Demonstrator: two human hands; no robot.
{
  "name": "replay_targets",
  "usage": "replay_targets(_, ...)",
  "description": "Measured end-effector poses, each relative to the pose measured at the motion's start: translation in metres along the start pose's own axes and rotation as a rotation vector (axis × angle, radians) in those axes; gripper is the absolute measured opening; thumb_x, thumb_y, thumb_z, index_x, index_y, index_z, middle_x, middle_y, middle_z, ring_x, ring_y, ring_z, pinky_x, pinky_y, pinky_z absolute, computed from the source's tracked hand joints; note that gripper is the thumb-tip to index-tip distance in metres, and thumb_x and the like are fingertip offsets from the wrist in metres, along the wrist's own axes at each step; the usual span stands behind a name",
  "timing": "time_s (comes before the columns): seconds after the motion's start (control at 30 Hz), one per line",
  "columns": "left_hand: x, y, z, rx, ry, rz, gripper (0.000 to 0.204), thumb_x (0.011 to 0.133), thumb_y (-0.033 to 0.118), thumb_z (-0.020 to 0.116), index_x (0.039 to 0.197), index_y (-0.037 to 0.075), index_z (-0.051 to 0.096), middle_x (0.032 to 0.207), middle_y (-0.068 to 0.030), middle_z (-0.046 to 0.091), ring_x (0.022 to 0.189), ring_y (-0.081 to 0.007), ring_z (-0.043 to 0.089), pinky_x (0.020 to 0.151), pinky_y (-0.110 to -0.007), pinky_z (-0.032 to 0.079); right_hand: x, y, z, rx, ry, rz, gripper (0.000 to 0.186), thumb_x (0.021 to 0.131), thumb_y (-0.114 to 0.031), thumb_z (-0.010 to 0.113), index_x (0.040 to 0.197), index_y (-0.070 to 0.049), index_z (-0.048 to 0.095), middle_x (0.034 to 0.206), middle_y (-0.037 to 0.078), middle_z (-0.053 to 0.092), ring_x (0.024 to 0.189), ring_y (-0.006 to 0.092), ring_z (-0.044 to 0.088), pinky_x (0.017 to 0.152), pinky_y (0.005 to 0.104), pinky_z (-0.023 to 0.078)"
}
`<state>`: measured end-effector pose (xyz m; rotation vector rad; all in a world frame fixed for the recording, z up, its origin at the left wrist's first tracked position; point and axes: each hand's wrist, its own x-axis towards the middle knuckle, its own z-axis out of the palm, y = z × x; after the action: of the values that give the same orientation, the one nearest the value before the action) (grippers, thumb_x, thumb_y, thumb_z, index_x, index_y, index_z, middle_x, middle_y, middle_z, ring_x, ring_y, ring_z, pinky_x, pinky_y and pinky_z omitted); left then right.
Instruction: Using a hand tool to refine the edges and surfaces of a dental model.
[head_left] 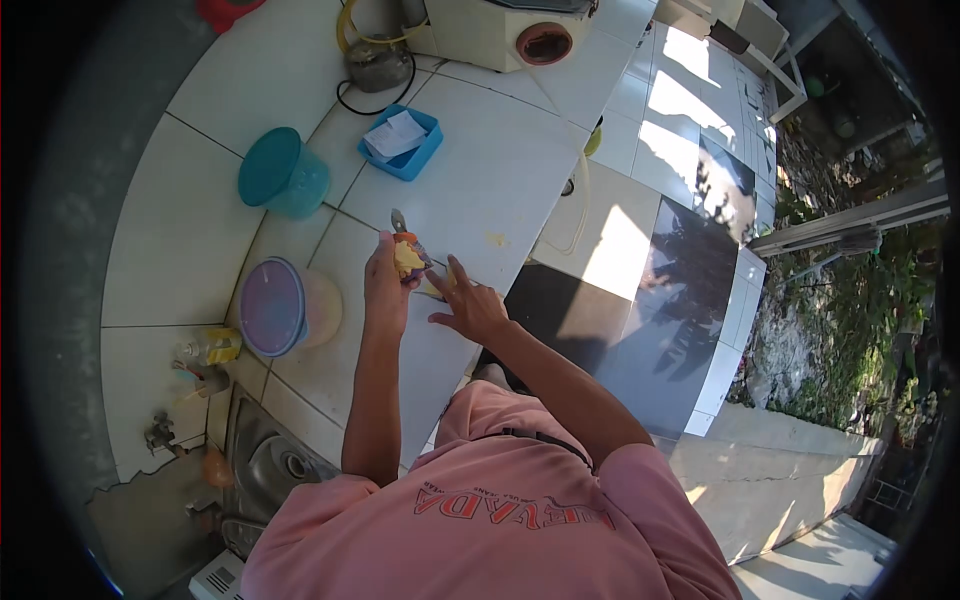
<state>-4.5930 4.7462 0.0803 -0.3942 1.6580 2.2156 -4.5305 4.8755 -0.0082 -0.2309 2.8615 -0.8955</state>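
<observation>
My left hand (385,280) is closed around a small orange and purple packet (420,262) with something pale yellow at its front, above the tiled counter (470,180). A short metal utensil (398,220) points away from the packet's far end; its kind and how it is held cannot be made out. Just right of the packet is my right hand (470,305), fingers spread and holding nothing that shows. A pale yellow piece (435,287) shows between the two hands, partly hidden by the right fingers.
Left on the counter stand a teal lidded tub (285,175) and a purple-lidded tub (275,308). Farther off are a blue tray (425,150) with white paper, a glass jar (380,68) and a cream appliance (480,35). A metal sink (265,450) lies near left.
</observation>
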Motion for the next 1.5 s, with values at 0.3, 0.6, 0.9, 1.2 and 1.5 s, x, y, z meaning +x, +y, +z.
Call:
replay_targets(0.3, -0.016, -0.003, -0.016, -0.105, -0.075, -0.006, 0.039, 0.095, 0.035, 0.057, 0.122, 0.008, 0.052, 0.104, -0.007, 0.06, 0.083, -0.0116, 0.057, 0.073, -0.024, 0.047, 0.02, 0.027, 0.018, 0.141, 0.008, -0.032, 0.036, 0.08, -0.023, 0.071, 0.11, -0.009, 0.057, 0.126, 0.02, 0.039, 0.08, 0.0373, 0.064, 0.072, 0.0462, 0.054)
replay_targets(0.6, 0.023, -0.048, 0.118, 0.11, -0.508, -0.2, 0.031, 0.093, 0.029, 0.058, 0.117, 0.01, 0.05, 0.109, -0.0116, 0.06, 0.077, -0.0111, 0.056, 0.062, -0.022, 0.046, -0.162, 0.135, -0.046, 0.335, 0.298, 0.333, 0.036, 0.084, -0.035, 0.066, 0.109, -0.01, 0.063, 0.123, 0.019, 0.045, 0.08, 0.0373, 0.064, 0.075, 0.0436, 0.054)
replay_targets(0.9, -0.052, -0.192, 0.356, 0.171, -0.832, -0.57, 0.037, 0.097, 0.037, 0.052, 0.123, 0.01, 0.052, 0.114, -0.0096, 0.06, 0.089, -0.0176, 0.061, 0.074, -0.029, 0.052, -0.449, 0.239, -0.032, 0.464, 1.046, 1.372, 0.038, 0.084, -0.036, 0.067, 0.112, -0.012, 0.064, 0.115, 0.014, 0.057, 0.095, 0.032, 0.061, 0.084, 0.0395, 0.05)
replay_targets(1.2, -0.132, -0.411, 0.504, 0.385, -1.085, -1.164, 0.032, 0.094, 0.037, 0.052, 0.114, 0.012, 0.06, 0.126, -0.0215, 0.055, 0.092, -0.0334, 0.064, 0.077, -0.042, 0.055, -0.586, 0.407, 0.055, 0.736, 1.259, 2.028, 0.048, 0.073, -0.046, 0.074, 0.103, -0.008, 0.067, 0.102, 0.017, 0.063, 0.096, 0.0327, 0.062, 0.086, 0.0428, 0.047)
replay_targets(1.5, -0.182, -0.585, 0.628, 0.615, -1.268, -1.574, 0.06, 0.091, 0.024, 0.055, 0.143, 0.005, 0.035, 0.133, -0.0254, 0.049, 0.109, -0.0346, 0.06, 0.097, -0.043, 0.048, -0.658, 0.564, 0.121, 0.906, 1.152, 2.173, 0.051, 0.07, -0.044, 0.078, 0.098, -0.005, 0.059, 0.103, 0.017, 0.057, 0.099, 0.0353, 0.058, 0.085, 0.0462, 0.046)
